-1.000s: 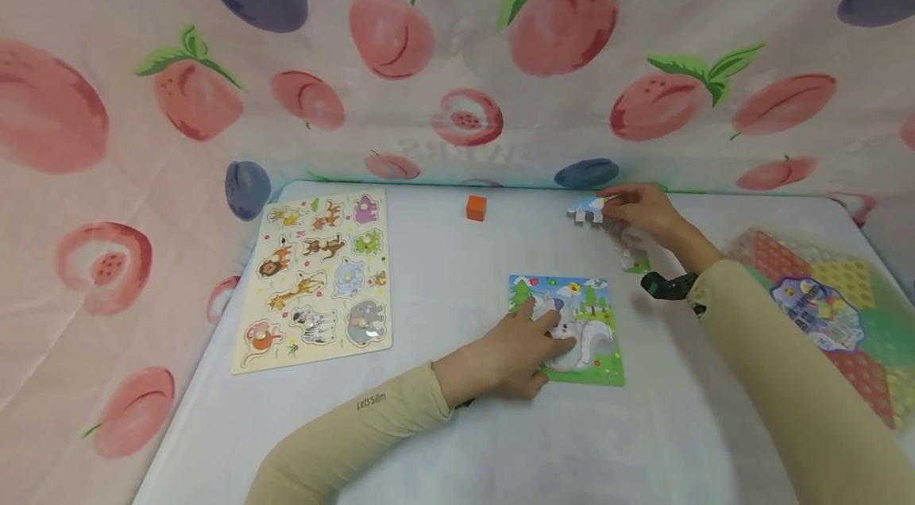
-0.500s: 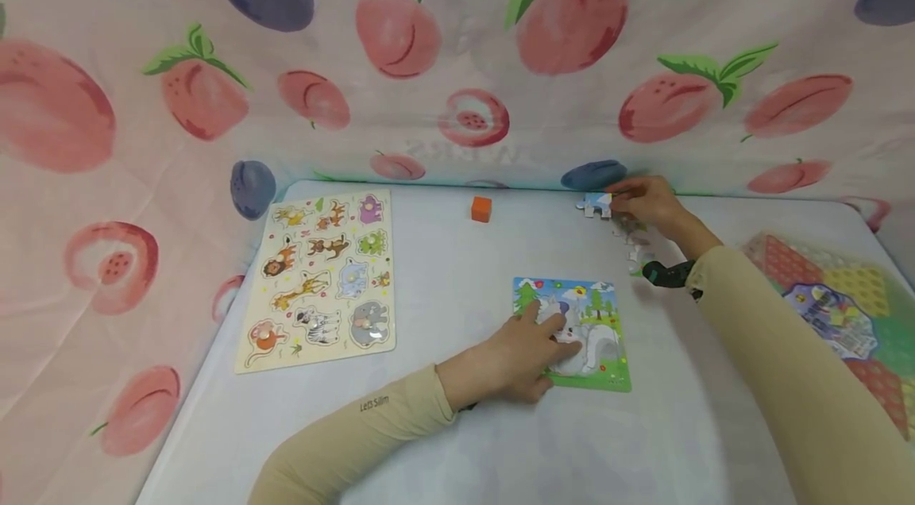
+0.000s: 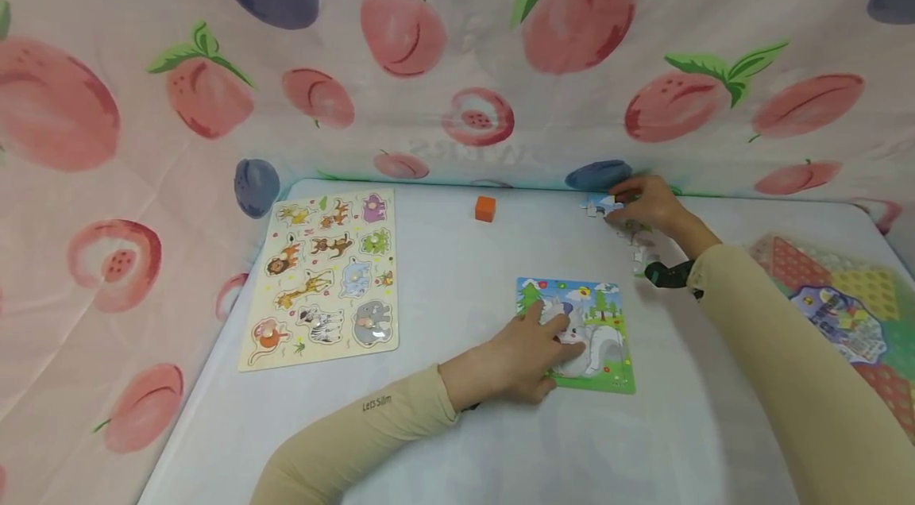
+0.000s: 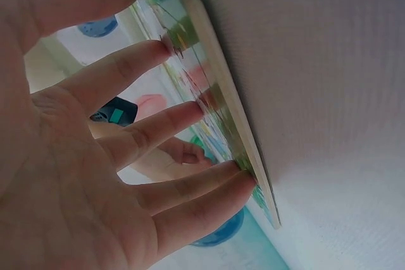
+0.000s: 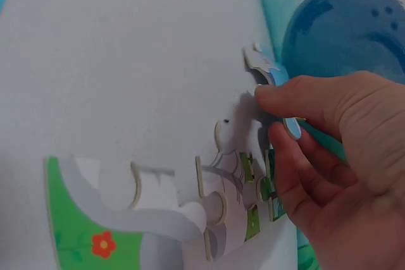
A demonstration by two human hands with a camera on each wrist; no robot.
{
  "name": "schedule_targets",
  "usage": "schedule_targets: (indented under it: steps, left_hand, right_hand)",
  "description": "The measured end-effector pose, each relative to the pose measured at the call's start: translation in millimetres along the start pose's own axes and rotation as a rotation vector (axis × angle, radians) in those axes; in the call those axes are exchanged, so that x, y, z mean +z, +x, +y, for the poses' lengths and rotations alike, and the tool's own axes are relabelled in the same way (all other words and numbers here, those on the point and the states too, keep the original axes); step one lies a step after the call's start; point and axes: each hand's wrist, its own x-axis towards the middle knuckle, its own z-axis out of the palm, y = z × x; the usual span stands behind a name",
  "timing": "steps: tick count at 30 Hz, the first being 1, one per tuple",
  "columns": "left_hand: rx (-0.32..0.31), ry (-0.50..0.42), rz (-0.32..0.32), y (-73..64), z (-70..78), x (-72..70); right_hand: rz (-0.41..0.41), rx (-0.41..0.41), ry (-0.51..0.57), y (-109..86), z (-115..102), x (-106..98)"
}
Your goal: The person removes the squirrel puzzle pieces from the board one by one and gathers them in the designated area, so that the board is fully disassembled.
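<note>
My left hand (image 3: 516,358) rests with spread fingers on a square jigsaw puzzle (image 3: 604,338) showing a grey-white animal, trees and grass. In the left wrist view, its fingertips (image 4: 193,112) touch the picture face near the board's edge. Near the table's back edge, my right hand (image 3: 650,207) pinches a blue-and-white puzzle piece (image 5: 269,67) between thumb and fingers, tilted up off the table. Several loose puzzle pieces (image 5: 221,213) lie below that hand, white, grey and green, one with a red flower. The right hand partly hides the held piece.
An animal peg board (image 3: 322,275) lies at the left of the white table. A small orange cube (image 3: 484,209) sits near the back edge. A packet of coloured dimpled sheets (image 3: 843,322) lies at the right. Fruit-print cloth (image 3: 400,116) rises behind the table.
The held piece has tilted and shifted slightly within the right hand's fingers near the back edge. The left hand stays on the puzzle. The whole head view has drifted a little.
</note>
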Motion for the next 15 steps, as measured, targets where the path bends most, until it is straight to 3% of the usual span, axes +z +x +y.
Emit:
schedule_targets:
  steps: [5, 15]
  left_hand:
    - [-0.003, 0.007, 0.005, -0.4, -0.3, 0.7]
    - [-0.006, 0.011, -0.006, -1.1, -0.1, -0.9]
  right_hand:
    - [-0.016, -0.066, -0.091, 2.3, -3.8, 1.3]
    - [-0.009, -0.066, -0.177, 3.7, -7.2, 3.9]
